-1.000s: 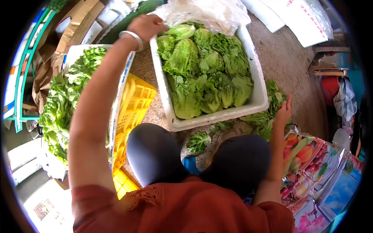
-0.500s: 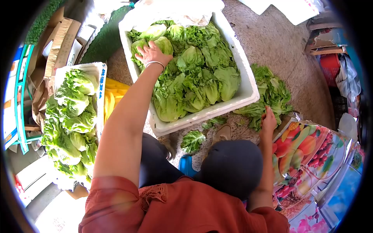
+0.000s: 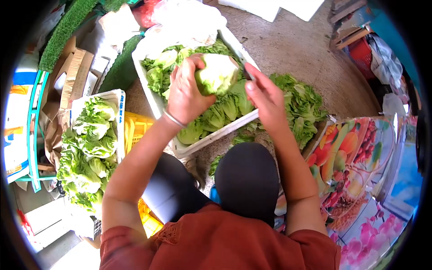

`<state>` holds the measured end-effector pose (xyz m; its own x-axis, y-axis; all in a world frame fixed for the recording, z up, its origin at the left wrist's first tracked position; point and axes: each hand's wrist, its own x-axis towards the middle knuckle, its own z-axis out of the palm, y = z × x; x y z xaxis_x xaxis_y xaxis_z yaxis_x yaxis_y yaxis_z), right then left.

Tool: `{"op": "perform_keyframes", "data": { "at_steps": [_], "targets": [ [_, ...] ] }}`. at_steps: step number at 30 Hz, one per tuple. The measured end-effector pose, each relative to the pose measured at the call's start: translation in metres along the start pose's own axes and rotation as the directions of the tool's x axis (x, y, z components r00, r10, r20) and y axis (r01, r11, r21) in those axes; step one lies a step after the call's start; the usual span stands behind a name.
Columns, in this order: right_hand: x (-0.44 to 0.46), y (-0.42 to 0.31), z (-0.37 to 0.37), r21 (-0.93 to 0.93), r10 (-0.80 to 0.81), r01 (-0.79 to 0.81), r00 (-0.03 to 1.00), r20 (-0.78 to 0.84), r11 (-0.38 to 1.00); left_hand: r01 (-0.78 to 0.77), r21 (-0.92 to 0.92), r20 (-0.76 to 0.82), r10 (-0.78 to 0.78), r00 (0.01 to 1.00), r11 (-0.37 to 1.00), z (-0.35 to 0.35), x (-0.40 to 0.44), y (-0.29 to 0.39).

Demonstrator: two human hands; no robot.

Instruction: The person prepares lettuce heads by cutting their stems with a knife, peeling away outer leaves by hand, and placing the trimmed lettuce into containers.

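Above the white foam box (image 3: 155,100), my left hand (image 3: 186,92) is closed around a head of lettuce (image 3: 218,74), its pale base turned up and to the right. Just right of that base is my right hand (image 3: 267,96), its thumb and index finger closed on what looks like a small knife (image 3: 249,75); a thin grey sliver shows and the fingers hide the rest. Whether it touches the lettuce I cannot tell. More lettuce heads (image 3: 234,103) fill the box below my hands.
On the left, a second foam box (image 3: 120,112) holds several lettuce heads, beside a yellow crate (image 3: 132,128). Loose leaves (image 3: 301,108) lie heaped on the floor at right, behind a fruit-printed carton (image 3: 346,153). A white plastic bag (image 3: 189,20) covers the box's far end.
My left hand has lifted a lettuce head out of the box and brought it toward the middle. My right hand has risen from beside the leaf heap to the lettuce's base.
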<state>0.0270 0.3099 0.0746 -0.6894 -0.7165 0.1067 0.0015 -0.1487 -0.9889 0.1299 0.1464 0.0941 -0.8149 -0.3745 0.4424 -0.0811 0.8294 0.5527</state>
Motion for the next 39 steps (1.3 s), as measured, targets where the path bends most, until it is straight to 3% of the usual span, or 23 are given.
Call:
{"op": "perform_keyframes", "data": {
  "at_steps": [3,10,19,23,29,30,33,35,39],
  "targets": [
    [-0.008,-0.023,0.008,0.093,-0.024,0.021,0.999,0.034,0.995,-0.043,-0.127,-0.031,0.039,0.999,0.991,0.005,-0.011,0.023],
    [-0.024,-0.023,-0.002,-0.015,-0.02,0.021,0.998,0.067,1.0,-0.08,-0.269,-0.007,0.081,0.997,0.96,0.019,-0.015,0.016],
    [-0.023,-0.022,-0.007,-0.12,0.032,-0.027,0.999,0.033,0.992,-0.158,-0.187,-0.026,0.156,0.987,0.97,0.027,-0.009,0.012],
    [-0.022,-0.022,-0.003,-0.066,0.0,0.001,1.0,0.016,0.998,-0.142,-0.193,-0.026,0.139,0.99,0.971,0.029,-0.006,0.01],
    [-0.02,-0.014,-0.005,-0.202,0.034,-0.036,0.999,-0.012,0.979,-0.214,-0.109,-0.008,0.214,0.977,0.971,0.025,-0.003,0.008],
    [-0.018,-0.004,0.0,-0.178,-0.104,0.091,0.993,-0.064,0.98,-0.173,-0.13,-0.001,0.175,0.985,0.976,0.025,-0.004,0.009],
    [-0.013,-0.003,-0.001,-0.146,-0.133,0.12,0.988,-0.081,0.982,-0.153,-0.188,-0.025,0.151,0.988,0.97,0.025,-0.004,0.004],
    [-0.015,-0.007,-0.004,-0.101,0.003,-0.002,1.0,0.012,0.995,-0.156,-0.137,0.001,0.158,0.987,0.978,0.022,-0.006,0.004],
    [-0.016,-0.004,0.0,-0.008,0.029,-0.03,0.998,-0.051,1.0,-0.175,-0.148,-0.028,0.173,0.984,0.973,0.023,-0.008,0.003]
  ]
}}
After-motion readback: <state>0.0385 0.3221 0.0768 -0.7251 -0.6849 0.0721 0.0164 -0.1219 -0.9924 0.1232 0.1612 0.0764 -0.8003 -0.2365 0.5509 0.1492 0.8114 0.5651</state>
